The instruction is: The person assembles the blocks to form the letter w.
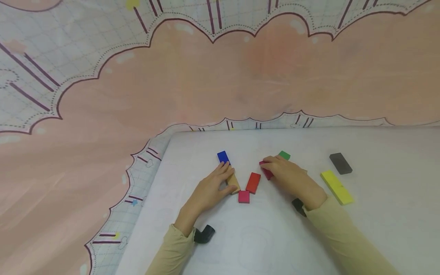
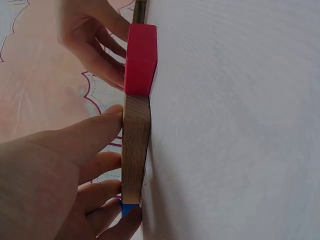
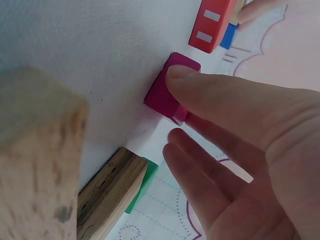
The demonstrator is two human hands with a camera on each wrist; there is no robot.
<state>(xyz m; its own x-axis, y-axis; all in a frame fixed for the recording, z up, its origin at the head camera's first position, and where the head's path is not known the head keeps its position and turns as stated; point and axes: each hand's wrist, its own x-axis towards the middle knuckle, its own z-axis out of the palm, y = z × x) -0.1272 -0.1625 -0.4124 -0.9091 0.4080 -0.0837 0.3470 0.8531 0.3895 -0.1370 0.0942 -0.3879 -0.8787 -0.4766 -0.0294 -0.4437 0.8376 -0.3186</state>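
Observation:
My left hand [image 1: 209, 187] rests its fingertips on a plain wooden block [image 2: 135, 155] and on the blue block [image 1: 224, 157] at its far end. Its thumb touches the near end of the wood. Against that end sits a small pink block [image 1: 244, 196], with a red block [image 1: 253, 182] slanting away from it. Further right, my right hand [image 1: 287, 172] pinches a magenta block [image 3: 172, 90] between thumb and a finger; the block is tilted in the right wrist view. The other right fingers are spread beside it.
A green block [image 1: 284, 155] lies just beyond the right hand, beside a dark-grained wooden block [image 3: 112, 192]. Another wooden block [image 3: 45, 165] looms close to the right wrist camera. To the right are a black block [image 1: 340, 163] and a long yellow block [image 1: 337, 187] on the white table [image 1: 395, 183].

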